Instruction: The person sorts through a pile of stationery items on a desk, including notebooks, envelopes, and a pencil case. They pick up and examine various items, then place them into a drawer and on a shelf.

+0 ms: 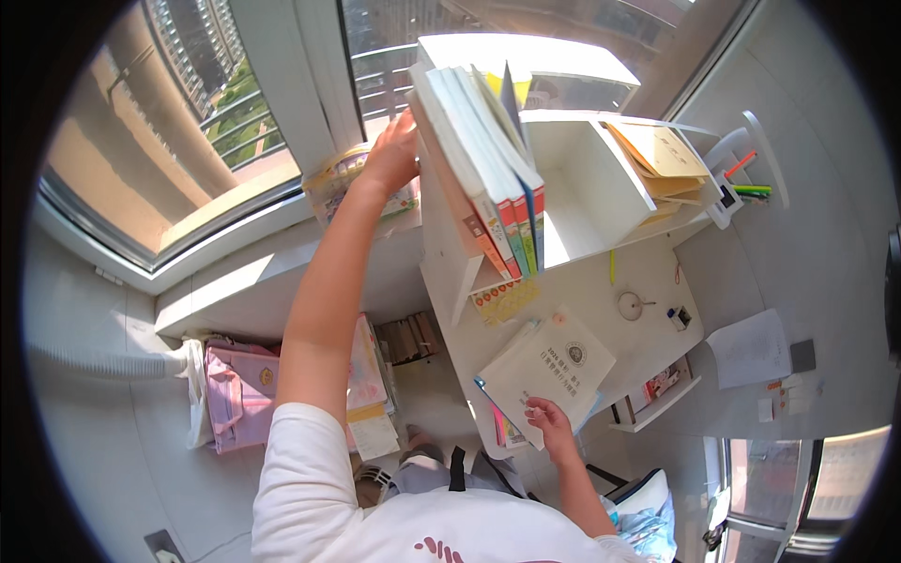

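My left hand [395,156] is raised against the outer left side of a white desk shelf [450,218], near a row of upright books [503,190]; its fingertips are partly hidden. Beside that hand, a clear plastic container [331,184] stands on the window sill. Lower down, my right hand [549,422] hovers at the lower edge of a printed booklet [563,369] on the white desk, fingers bent; whether it touches the paper cannot be told. Sticker sheets [505,301] lie on the desk below the books.
Brown envelopes [658,158] fill the right shelf compartment, with pens [752,190] in a holder beyond. An open drawer [662,405] juts from the desk. A pink bag [243,394] and stacked papers [369,415] stand on the left. A chair [644,492] is at lower right.
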A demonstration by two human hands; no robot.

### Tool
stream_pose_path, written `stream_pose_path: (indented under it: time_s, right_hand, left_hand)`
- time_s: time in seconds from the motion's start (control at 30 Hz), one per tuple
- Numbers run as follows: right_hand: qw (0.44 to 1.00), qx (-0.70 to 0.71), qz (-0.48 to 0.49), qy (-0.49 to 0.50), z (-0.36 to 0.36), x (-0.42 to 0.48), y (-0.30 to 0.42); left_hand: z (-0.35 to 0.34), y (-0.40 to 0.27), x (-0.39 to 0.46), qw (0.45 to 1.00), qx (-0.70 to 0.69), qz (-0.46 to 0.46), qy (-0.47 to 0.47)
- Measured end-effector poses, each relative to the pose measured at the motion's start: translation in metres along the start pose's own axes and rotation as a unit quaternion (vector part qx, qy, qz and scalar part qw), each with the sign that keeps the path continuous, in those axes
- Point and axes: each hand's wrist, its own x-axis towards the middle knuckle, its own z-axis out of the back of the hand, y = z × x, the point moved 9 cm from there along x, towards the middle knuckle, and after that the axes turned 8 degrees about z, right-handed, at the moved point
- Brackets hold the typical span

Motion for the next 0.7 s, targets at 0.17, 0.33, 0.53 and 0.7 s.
stream_pose_path:
  time_s: [0.17,0.33,0.53,0.7]
  right_hand:
    - [1.0,0.008,-0.01,-0.012,0.008,-0.007,-0.012]
    - [0.999,-0.016,-0.028,-0.022,0.001,-0.013,-0.011]
    - [0.999,-0.03,-0.039,-0.017,-0.012,-0.013,-0.013]
    - [0.998,-0.045,-0.043,-0.009,-0.03,-0.01,-0.006]
  left_hand:
    - [0.004,0.0,0.006,0.996,-0.075,-0.022,-0.045]
    - [0.018,-0.003,0.001,0.992,-0.121,-0.008,-0.022]
    - [0.014,0.009,0.003,0.994,-0.103,0.027,0.027]
    - [0.024,0.007,-0.012,0.991,-0.073,-0.034,-0.108]
